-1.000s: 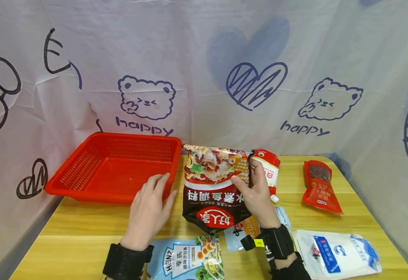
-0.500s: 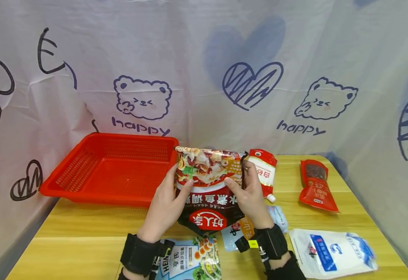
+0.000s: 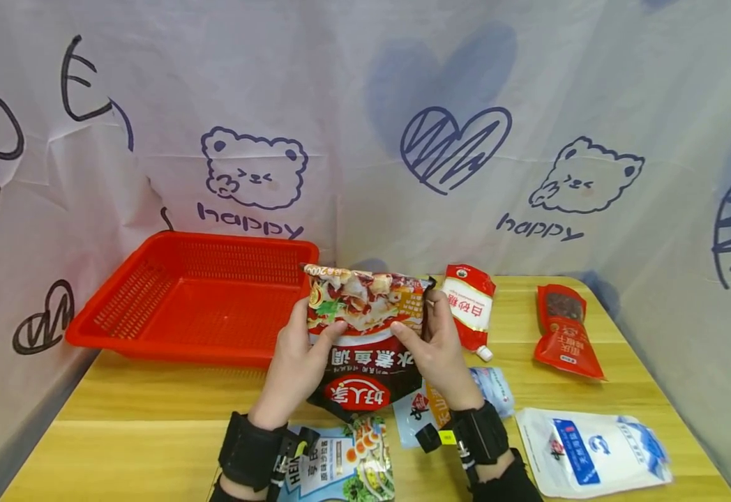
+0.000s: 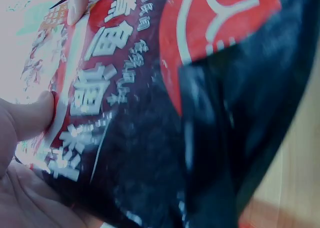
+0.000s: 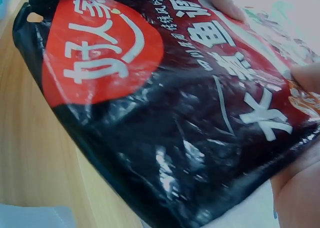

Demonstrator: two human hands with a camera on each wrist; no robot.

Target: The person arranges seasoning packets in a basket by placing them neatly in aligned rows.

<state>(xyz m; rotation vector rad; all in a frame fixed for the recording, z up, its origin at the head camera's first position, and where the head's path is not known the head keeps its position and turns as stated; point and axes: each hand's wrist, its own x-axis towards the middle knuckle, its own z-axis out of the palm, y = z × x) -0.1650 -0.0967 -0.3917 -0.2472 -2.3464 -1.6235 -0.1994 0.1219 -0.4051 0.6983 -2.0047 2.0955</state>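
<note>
A black and red seasoning packet (image 3: 365,355) with a food picture on it is held up over the table, its lettering upside down in the head view. My left hand (image 3: 298,359) grips its left edge, thumb on the front face. On the opposite edge my right hand (image 3: 441,348) grips it the same way, thumb also on the front. Both wrist views show the packet's dark glossy front (image 4: 140,138) close up, its surface creased. The fingers behind the packet are mostly hidden.
A red plastic basket (image 3: 215,355) stands at the back left. On the wooden table lie a Heinz pouch (image 3: 340,464), a light blue and orange packet (image 3: 412,415), a red and white sugar pouch (image 3: 469,307), a red packet (image 3: 568,335) and a white and blue bag (image 3: 594,453).
My left hand has come from beside the basket to the packet's left edge and taken hold. The packet has shifted slightly left, with its upper part tipped back.
</note>
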